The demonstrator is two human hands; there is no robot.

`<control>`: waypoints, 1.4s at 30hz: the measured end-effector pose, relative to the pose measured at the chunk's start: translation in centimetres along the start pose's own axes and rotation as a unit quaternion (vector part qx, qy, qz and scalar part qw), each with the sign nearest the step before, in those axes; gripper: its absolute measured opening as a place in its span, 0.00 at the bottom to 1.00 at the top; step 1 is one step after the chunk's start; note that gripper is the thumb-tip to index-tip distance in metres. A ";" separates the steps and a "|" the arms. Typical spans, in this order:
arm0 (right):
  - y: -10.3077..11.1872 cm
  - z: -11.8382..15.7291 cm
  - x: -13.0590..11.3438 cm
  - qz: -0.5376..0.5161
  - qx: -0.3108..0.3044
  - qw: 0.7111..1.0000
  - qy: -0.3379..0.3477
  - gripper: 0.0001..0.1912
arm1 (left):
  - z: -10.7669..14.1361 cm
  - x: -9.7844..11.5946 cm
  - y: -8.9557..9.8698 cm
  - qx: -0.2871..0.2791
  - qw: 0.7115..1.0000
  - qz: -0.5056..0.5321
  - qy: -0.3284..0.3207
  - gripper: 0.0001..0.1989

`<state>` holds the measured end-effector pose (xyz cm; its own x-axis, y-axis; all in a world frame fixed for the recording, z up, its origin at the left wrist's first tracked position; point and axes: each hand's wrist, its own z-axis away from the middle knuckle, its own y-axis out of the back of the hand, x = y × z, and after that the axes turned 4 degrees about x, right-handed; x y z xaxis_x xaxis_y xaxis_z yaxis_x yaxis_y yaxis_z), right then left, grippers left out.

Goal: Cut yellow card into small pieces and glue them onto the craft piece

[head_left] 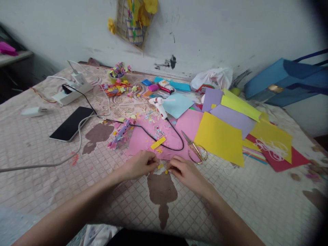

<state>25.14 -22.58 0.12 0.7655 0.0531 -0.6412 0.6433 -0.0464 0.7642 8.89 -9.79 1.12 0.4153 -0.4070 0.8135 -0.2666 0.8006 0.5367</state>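
Note:
My left hand [144, 164] is closed in a pinch at the front edge of a pink foam sheet [138, 136]; what its fingers hold is hidden. Opposite it, my right hand [183, 171] pinches a small yellow piece [166, 172] between thumb and fingers. Another bit of yellow [160, 166] shows between the hands. Beyond them a yellow strip [158, 143] lies among tiny colored scraps on the pink sheet. Gold-handled scissors [196, 150] rest just right of the sheet. A white glue gun [159, 106] stands behind, and a purple strip with pink flowers [120, 134] lies to the left.
On the left are a phone [72, 123], a power strip [73, 94] and a white charger [34, 111]. Cables cross the table and sheet. Colored sheets [220, 136] and white string [273, 149] spread rightward. A flower-filled pot [118, 75] and a blue bag [284, 80] stand behind.

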 end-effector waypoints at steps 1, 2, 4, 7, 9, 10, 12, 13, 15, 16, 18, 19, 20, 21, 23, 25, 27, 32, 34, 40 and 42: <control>-0.1 0.0 0.0 0.010 0.001 1.000 -0.001 0.07 | 0.0 0.0 0.0 0.002 1.000 0.002 0.000 0.09; -0.2 0.0 0.0 0.021 0.001 1.000 -0.002 0.07 | 0.0 -0.1 -0.1 0.005 1.000 0.005 0.000 0.09; -0.4 0.0 0.0 0.035 0.003 0.999 -0.004 0.07 | 0.0 -0.3 -0.2 0.009 1.000 0.012 -0.001 0.10; -0.6 0.0 0.0 0.012 0.021 1.000 -0.013 0.07 | -0.1 -0.5 -0.3 0.014 1.000 0.010 -0.002 0.10; -0.7 0.0 -0.1 -0.018 0.040 0.999 -0.024 0.07 | -0.1 -0.6 -0.4 0.022 1.000 0.007 0.001 0.09; -0.8 -0.1 -0.2 -0.031 0.049 0.998 -0.029 0.07 | -0.1 -0.6 -0.5 0.030 0.999 0.010 0.001 0.09; -1.1 -0.2 -0.5 -0.044 0.065 0.996 -0.037 0.06 | -0.1 -0.5 -0.6 0.041 0.999 0.030 -0.007 0.09; -1.2 -0.2 -0.6 -0.047 0.073 0.995 -0.039 0.06 | -0.1 -0.4 -0.6 0.043 0.998 0.044 -0.016 0.10; -1.6 -0.3 -1.0 -0.052 0.089 0.994 -0.042 0.06 | -0.1 -0.3 -0.8 0.038 0.997 0.064 -0.031 0.11; -1.7 -0.3 -1.1 -0.055 0.097 0.993 -0.043 0.07 | -0.1 -0.3 -0.8 0.032 0.997 0.068 -0.035 0.11; -1.9 -0.4 -1.3 -0.065 0.109 0.991 -0.045 0.07 | -0.1 -0.3 -1.0 0.023 0.997 0.068 -0.041 0.09; -2.0 -0.4 -1.3 -0.070 0.114 0.990 -0.046 0.07 | -0.1 -0.3 -1.0 0.022 0.997 0.066 -0.043 0.07; -2.1 -0.4 -1.3 -0.075 0.118 0.989 -0.048 0.07 | -0.1 -0.3 -1.1 0.022 0.997 0.064 -0.044 0.07; -2.1 -0.5 -1.3 -0.078 0.120 0.988 -0.051 0.07 | -0.1 -0.3 -1.1 0.024 0.997 0.062 -0.046 0.07; -2.2 -0.5 -1.1 -0.080 0.123 0.988 -0.053 0.07 | -0.1 -0.4 -1.0 0.028 0.997 0.054 -0.046 0.07; -2.4 -0.7 -1.0 -0.070 0.125 0.988 -0.056 0.06 | -0.1 -0.5 -0.8 0.034 0.998 0.037 -0.044 0.07; -2.5 -0.8 -0.9 -0.053 0.126 0.989 -0.058 0.06 | 0.0 -0.4 -0.3 0.044 0.998 0.022 -0.038 0.07; -2.2 -0.9 -1.0 -0.068 0.132 0.987 -0.061 0.06 | 0.5 0.1 1.1 0.086 0.996 0.007 -0.035 0.07; -2.0 -0.8 -0.9 -0.087 0.137 0.984 -0.069 0.06 | 0.6 0.2 1.5 0.098 0.995 -0.006 -0.033 0.07; -1.9 -0.3 -0.4 -0.137 0.167 0.972 -0.088 0.04 | 1.7 -0.2 1.3 0.114 0.993 -0.028 -0.014 0.07; -1.9 -0.2 -0.2 -0.145 0.184 0.967 -0.096 0.06 | 2.2 -0.4 1.3 0.124 0.992 -0.029 -0.009 0.08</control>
<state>23.77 -22.31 -1.21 0.5167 -0.0681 -0.8534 0.7647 -0.4116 0.4959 6.49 -9.59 1.99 0.4207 -0.4591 0.7825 -0.4488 0.6442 0.6193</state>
